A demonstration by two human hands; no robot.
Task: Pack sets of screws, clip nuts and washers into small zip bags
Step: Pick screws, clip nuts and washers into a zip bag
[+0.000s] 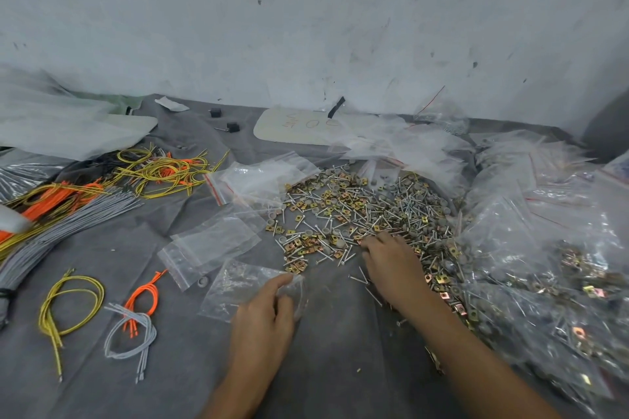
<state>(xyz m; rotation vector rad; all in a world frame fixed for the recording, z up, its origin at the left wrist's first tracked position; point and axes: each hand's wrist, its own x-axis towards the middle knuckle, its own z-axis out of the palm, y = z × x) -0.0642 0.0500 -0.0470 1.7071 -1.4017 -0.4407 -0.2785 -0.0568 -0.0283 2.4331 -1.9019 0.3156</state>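
A loose pile of silver screws, gold clip nuts and grey washers spreads over the grey cloth at centre right. My right hand lies palm down on the near edge of that pile, fingers curled into the parts; what they hold is hidden. My left hand grips the right edge of a small clear zip bag, which lies on the cloth with a few small parts inside. Empty zip bags lie just left of the pile, and more of them lie behind.
Filled bags are heaped at the right. Yellow, orange and grey cords lie at the left, with small bundles near the front. A white board and crumpled plastic lie against the wall.
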